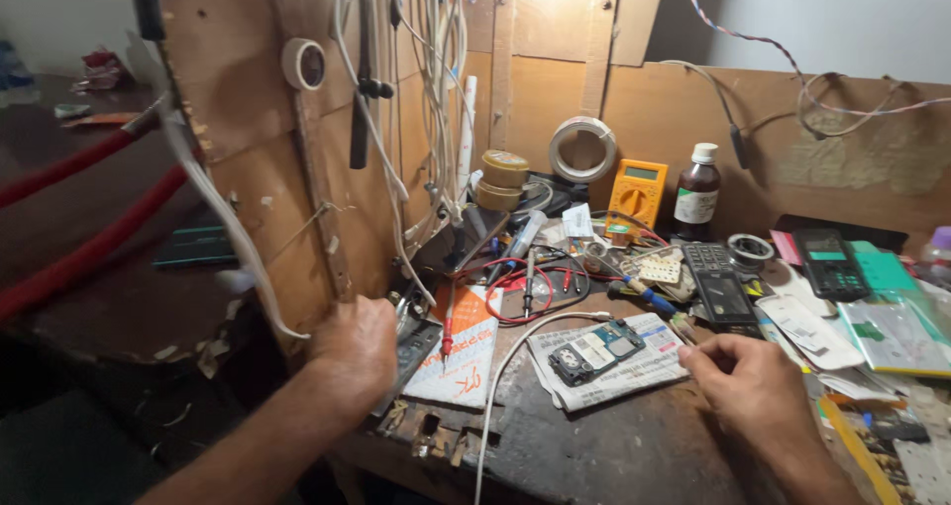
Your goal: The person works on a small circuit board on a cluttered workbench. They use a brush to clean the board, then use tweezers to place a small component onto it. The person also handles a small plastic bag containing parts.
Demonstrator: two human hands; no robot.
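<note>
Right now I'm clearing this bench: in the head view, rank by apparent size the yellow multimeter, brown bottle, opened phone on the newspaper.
1. yellow multimeter
2. brown bottle, close to the multimeter, so unsure
3. opened phone, nearer the camera, so ranking is shaky

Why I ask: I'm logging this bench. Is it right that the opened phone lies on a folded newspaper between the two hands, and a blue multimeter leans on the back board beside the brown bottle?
Not quite: the head view shows the multimeter is orange-yellow, not blue. The rest holds: the opened phone lies on the folded newspaper between the left hand and right hand, and the meter leans on the back board beside the brown bottle.
</note>
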